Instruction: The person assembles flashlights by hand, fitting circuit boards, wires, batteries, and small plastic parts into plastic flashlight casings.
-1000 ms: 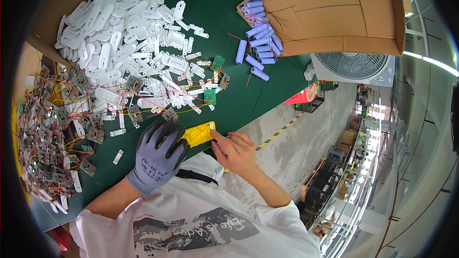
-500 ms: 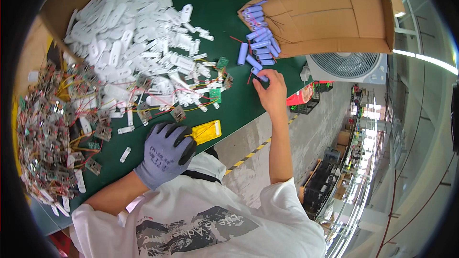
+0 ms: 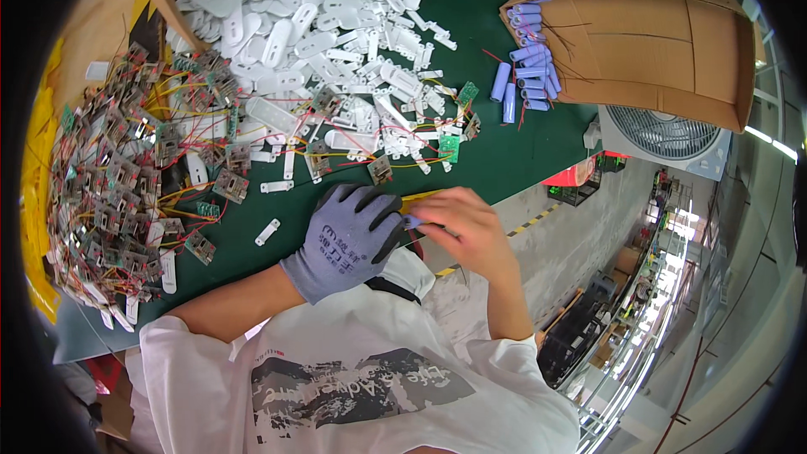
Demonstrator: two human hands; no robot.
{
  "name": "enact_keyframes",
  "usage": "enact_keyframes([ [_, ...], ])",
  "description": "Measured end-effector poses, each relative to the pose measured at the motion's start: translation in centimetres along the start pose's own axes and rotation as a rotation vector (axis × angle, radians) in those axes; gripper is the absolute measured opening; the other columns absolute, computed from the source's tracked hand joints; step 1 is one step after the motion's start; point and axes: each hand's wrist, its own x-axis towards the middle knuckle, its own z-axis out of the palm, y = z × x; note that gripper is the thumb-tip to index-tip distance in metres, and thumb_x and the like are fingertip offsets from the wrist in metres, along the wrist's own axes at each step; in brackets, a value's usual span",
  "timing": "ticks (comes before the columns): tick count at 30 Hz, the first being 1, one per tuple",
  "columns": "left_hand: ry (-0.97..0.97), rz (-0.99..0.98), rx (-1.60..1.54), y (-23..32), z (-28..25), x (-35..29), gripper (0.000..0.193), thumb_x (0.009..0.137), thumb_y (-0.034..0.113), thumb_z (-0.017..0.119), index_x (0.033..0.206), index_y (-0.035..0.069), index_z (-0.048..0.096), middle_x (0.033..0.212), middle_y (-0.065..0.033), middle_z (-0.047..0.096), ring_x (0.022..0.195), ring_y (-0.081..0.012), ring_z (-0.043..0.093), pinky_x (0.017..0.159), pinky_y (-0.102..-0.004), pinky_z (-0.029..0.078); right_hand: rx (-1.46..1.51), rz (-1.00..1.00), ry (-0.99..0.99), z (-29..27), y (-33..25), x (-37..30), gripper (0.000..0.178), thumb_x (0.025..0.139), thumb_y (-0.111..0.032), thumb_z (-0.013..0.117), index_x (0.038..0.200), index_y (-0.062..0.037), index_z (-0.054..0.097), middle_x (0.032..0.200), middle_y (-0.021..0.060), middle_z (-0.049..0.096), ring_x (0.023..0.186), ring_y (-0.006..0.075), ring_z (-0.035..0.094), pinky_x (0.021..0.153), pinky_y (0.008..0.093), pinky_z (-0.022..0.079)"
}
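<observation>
My left hand (image 3: pixel 353 231), in a grey-blue and black glove, curls over a flat yellow holder (image 3: pixel 423 195) at the table's near edge. The hands cover most of the holder. My bare right hand (image 3: pixel 466 231) is closed against the gloved fingertips. Pinched in it is a small lilac battery cell (image 3: pixel 412 222), of which only one end shows. More battery cells (image 3: pixel 530 59) with thin wires lie heaped at the mouth of a cardboard box, farther off to the right.
A big pile of white plastic parts (image 3: pixel 311 25) covers the far left of the green table (image 3: pixel 504 151). Wired circuit boards (image 3: pixel 126 176) are heaped at the left. The cardboard box (image 3: pixel 656 42) lies at the right, above a fan (image 3: pixel 664 130).
My right hand has come back from the battery cells to my left hand, bringing one cell. The whole view has shifted, so the table's things appear farther right.
</observation>
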Motion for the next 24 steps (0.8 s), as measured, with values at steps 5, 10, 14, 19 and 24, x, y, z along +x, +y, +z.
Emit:
enact_keyframes([
  [5,-0.035,-0.021,-0.002,0.0,0.3,-0.3,0.025,0.078,0.019,0.064,0.099,0.007,0.060,0.108,-0.0108,0.058,0.097,-0.0272,0.056,0.082,-0.0422,0.045,-0.162,-0.017,0.059,1.2,0.2,-0.8,0.037,0.070,-0.005,0.074,0.106,-0.0095,0.069,0.107,0.0010,0.065,0.099,0.0222,0.061,0.079,0.0353,0.053],
  [10,-0.022,-0.033,0.004,0.2,0.2,-0.7,0.030,0.074,0.019,0.067,0.100,0.006,0.058,0.109,-0.0140,0.058,0.096,-0.0303,0.057,0.083,-0.0439,0.046,-0.357,-0.093,0.008,0.5,0.0,-0.5,0.042,0.068,-0.008,0.076,0.109,-0.0140,0.069,0.106,-0.0022,0.063,0.097,0.0189,0.060,0.076,0.0320,0.051],
  [14,-0.042,-0.054,0.037,0.3,0.1,-0.5,0.039,0.070,0.019,0.072,0.103,0.005,0.056,0.110,-0.0158,0.058,0.095,-0.0321,0.058,0.081,-0.0455,0.046,-0.405,-0.160,-0.011,0.3,1.0,-0.2,0.044,0.068,-0.011,0.077,0.111,-0.0167,0.068,0.104,-0.0038,0.062,0.095,0.0177,0.059,0.076,0.0313,0.050],
  [19,-0.064,-0.101,-0.038,0.4,-0.4,0.0,0.046,0.070,0.022,0.073,0.109,0.004,0.057,0.110,-0.0160,0.058,0.094,-0.0303,0.058,0.081,-0.0436,0.046,-0.387,-0.139,-0.151,-0.3,1.2,0.3,0.039,0.073,-0.016,0.074,0.112,-0.0176,0.069,0.106,-0.0041,0.061,0.093,0.0192,0.058,0.078,0.0333,0.048],
  [24,-0.037,-0.053,-0.020,0.3,-0.6,0.4,0.049,0.069,0.027,0.076,0.110,0.007,0.059,0.111,-0.0126,0.057,0.093,-0.0274,0.058,0.079,-0.0412,0.046,-0.233,-0.121,-0.127,0.0,2.3,-0.2,0.037,0.077,-0.012,0.071,0.114,-0.0150,0.068,0.109,-0.0013,0.061,0.097,0.0216,0.055,0.080,0.0341,0.047],
])
